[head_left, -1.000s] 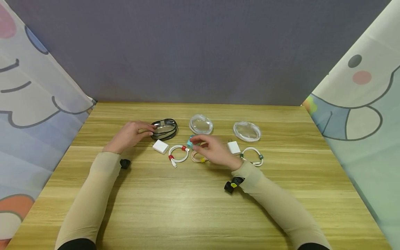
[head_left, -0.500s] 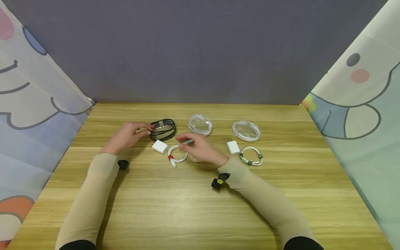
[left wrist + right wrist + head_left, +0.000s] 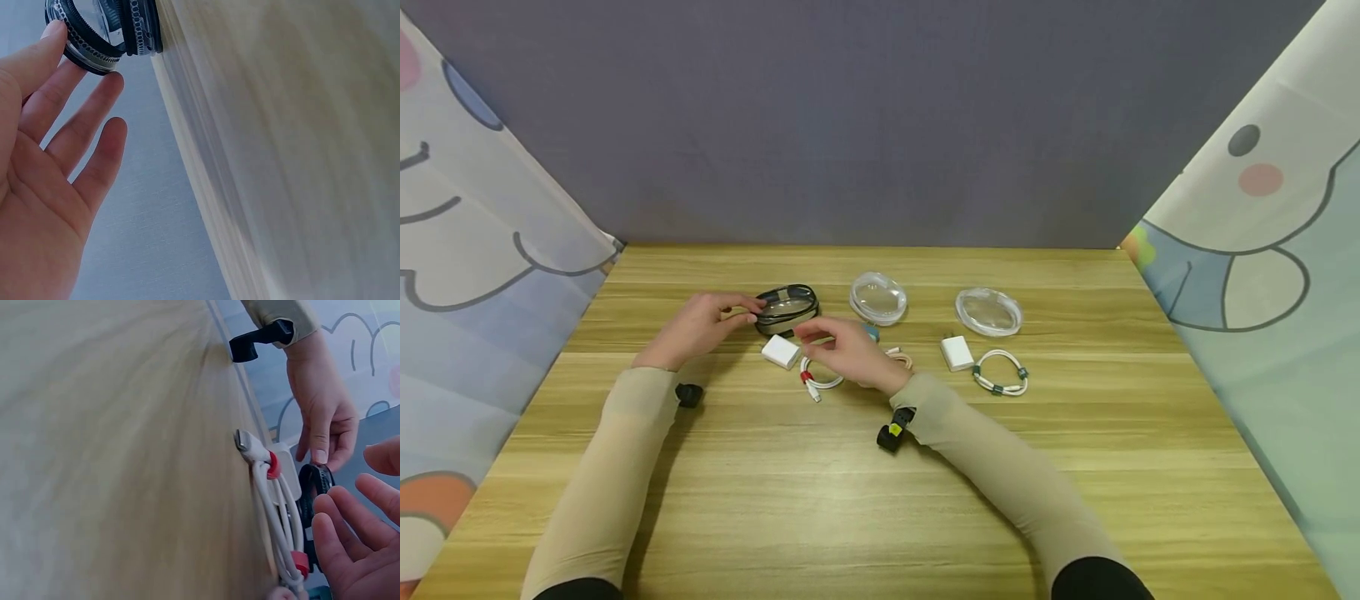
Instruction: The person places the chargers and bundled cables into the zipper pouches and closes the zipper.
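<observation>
My left hand [image 3: 698,329] pinches the rim of a round clear zip case [image 3: 787,307] with black edging at the back left. In the left wrist view the thumb lies on one side of the case's zippered rim [image 3: 84,40], fingers behind it. My right hand [image 3: 850,350] hovers just right of the case with relaxed fingers and nothing between them. Under it lies a coiled white cable [image 3: 265,487] with red ties, partly hidden in the head view. A white charger [image 3: 781,352] sits in front of the case.
Two more round clear cases [image 3: 878,298] with white edging stand at the back. Behind the right hand show a blue charger [image 3: 871,332] and a beige cable [image 3: 904,359]. Farther right lie a white charger [image 3: 957,353] and a white cable [image 3: 1012,389] with green ties.
My right hand has moved left from the blue charger, past the red-tied cable, to beside the black-edged case. The left hand keeps its hold on the case.
</observation>
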A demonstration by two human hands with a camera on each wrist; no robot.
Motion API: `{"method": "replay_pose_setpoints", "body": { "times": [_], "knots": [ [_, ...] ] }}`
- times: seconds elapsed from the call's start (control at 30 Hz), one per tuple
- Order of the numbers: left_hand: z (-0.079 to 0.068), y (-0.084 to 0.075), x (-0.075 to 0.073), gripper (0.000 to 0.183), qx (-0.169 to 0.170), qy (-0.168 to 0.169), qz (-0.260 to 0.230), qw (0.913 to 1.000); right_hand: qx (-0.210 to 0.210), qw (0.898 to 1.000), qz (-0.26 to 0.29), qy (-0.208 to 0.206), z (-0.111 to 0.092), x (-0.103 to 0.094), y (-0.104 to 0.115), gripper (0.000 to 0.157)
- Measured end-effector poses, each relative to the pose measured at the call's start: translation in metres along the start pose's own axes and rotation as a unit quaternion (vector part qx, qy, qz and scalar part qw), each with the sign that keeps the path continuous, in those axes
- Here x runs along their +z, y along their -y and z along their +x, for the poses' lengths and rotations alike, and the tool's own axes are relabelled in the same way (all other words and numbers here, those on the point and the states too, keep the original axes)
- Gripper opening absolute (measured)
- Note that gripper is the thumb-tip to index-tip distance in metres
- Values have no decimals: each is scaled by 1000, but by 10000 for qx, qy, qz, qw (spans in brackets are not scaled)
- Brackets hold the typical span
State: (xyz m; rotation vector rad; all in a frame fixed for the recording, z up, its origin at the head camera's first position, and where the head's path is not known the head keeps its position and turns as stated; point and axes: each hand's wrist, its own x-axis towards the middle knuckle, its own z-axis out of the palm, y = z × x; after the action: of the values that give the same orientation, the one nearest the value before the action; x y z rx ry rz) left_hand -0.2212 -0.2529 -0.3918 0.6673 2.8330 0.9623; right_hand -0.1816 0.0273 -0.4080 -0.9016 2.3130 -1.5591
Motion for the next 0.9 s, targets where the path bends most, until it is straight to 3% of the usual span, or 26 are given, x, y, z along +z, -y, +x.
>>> {"method": "replay_pose_setpoints", "body": {
  "times": [0.27, 0.53, 0.9],
  "knots": [
    [0, -4, -2, 24, 54, 67, 108, 9999, 103, 9998, 31, 181, 9, 7, -2, 40],
    [1, -1, -4, 24, -13, 154, 62, 9999, 101, 9984, -241, 497, 18, 11, -4, 49],
    [-1, 2, -4, 27, -98, 225, 76, 9997, 424, 9922, -682, 950, 30, 15, -3, 60]
  ]
}}
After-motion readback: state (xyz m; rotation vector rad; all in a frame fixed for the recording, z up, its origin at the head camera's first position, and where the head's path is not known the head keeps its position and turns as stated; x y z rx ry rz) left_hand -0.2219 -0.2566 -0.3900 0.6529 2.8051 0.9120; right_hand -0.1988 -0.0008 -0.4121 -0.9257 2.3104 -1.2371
